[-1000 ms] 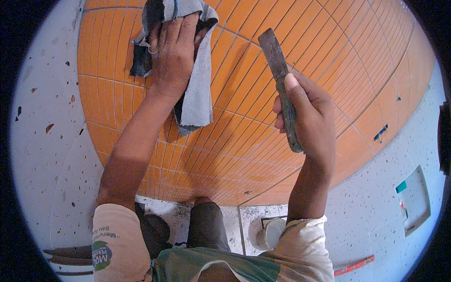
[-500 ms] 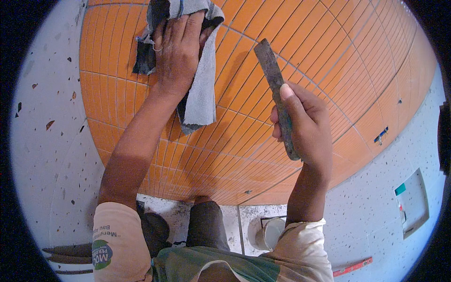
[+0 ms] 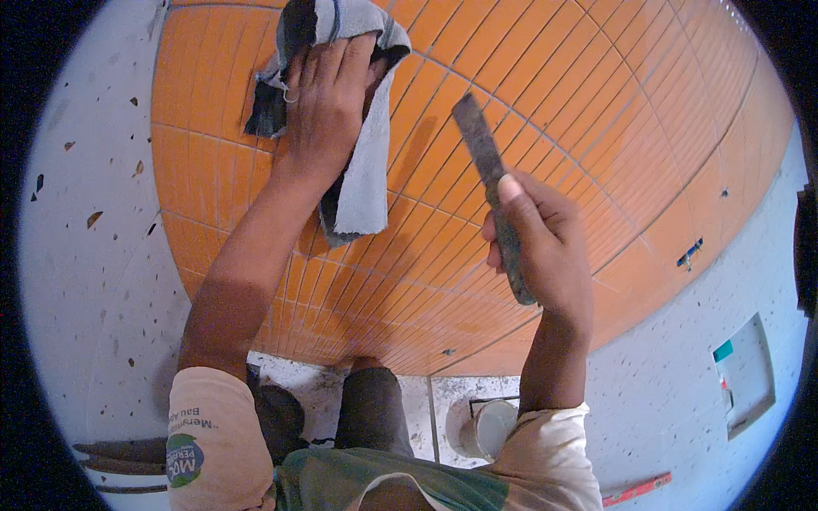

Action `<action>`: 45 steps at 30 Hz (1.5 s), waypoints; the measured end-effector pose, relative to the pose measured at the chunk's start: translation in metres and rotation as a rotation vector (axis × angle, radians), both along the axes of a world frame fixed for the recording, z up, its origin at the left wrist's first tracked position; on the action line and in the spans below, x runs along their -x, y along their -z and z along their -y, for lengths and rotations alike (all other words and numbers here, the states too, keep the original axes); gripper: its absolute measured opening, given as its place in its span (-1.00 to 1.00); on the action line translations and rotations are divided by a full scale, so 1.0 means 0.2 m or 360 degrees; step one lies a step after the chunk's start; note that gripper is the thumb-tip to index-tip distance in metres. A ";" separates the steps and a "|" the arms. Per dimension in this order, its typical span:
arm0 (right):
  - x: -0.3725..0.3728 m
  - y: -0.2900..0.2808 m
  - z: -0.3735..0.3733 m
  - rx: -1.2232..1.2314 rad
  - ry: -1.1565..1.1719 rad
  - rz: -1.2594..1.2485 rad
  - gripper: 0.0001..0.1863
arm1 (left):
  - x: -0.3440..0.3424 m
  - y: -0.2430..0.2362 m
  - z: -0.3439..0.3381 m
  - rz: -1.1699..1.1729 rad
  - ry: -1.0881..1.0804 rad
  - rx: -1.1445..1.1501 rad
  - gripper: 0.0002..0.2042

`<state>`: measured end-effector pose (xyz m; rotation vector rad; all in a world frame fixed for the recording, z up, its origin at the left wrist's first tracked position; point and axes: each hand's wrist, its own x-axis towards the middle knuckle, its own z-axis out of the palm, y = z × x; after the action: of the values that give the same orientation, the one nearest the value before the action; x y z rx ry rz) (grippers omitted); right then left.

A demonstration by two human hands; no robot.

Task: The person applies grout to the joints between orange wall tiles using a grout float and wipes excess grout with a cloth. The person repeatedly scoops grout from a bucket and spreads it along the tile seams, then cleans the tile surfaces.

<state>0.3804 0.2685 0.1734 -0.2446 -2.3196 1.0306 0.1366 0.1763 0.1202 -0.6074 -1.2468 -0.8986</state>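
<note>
My left hand presses a grey cloth with dark patches against the orange tiled wall. Its fingers are bent into the folds, and the fingertips are hidden there. The cloth's long end hangs down past my wrist. In my right hand is a flat, worn, dark scraper-like strip, with the thumb laid along it and the fingers wrapped behind. The strip's free end points up and to the left, in front of the narrow tiles; whether it touches them I cannot tell.
Speckled pale walls flank the orange one. The right-hand one has a recessed niche. A pale bucket stands on the floor below my right arm, and a red level-like bar lies at the lower right. A small metal fitting juts from the tiles.
My right hand and the dark strip have moved slightly down and to the left. The left hand stays on the cloth, at nearly the same spot.
</note>
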 end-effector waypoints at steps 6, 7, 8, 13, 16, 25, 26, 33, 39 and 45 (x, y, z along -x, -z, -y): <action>0.10 -0.09 0.07 0.0023 0.0014 -0.0244 -0.64 | 0.01 0.05 0.02 0.0040 -0.0004 0.0002 -0.65; 0.12 -0.10 0.07 -0.0004 0.0019 -0.0255 -0.64 | 0.02 0.05 0.02 0.0049 -0.0014 0.0002 -0.65; 0.14 -0.11 0.08 -0.0031 0.0025 -0.0266 -0.64 | 0.02 0.05 0.02 0.0057 -0.0023 0.0002 -0.65; 0.09 -0.11 0.08 -0.0111 0.0029 -0.0077 -0.64 | 0.01 0.05 0.02 0.0043 -0.0029 -0.0003 -0.66; 0.06 -0.08 0.11 -0.0086 0.0064 -0.0086 -0.65 | 0.02 0.06 0.02 0.0039 -0.0029 -0.0012 -0.67; 0.11 -0.06 0.08 -0.0053 0.0055 -0.0121 -0.66 | 0.02 0.05 0.02 0.0027 0.0024 -0.0022 -0.68; 0.11 -0.06 0.08 -0.0060 0.0058 -0.0113 -0.66 | 0.02 0.05 0.02 0.0029 0.0030 -0.0023 -0.69; 0.07 -0.01 0.07 -0.0179 0.0014 0.0240 -0.64 | 0.02 0.07 0.05 0.0058 0.0069 0.0041 -0.68; 0.15 -0.02 0.11 -0.0039 -0.0036 -0.0101 -0.62 | 0.05 0.14 0.09 0.0116 0.0084 0.0085 -0.65; 0.18 -0.03 0.16 -0.0099 0.0003 -0.0081 -0.64 | 0.03 0.15 0.11 0.0111 0.0068 0.0080 -0.66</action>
<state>0.3437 0.2371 0.1795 -0.1941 -2.3006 0.9512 0.1308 0.1534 0.0904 -0.6495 -1.3266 -0.9330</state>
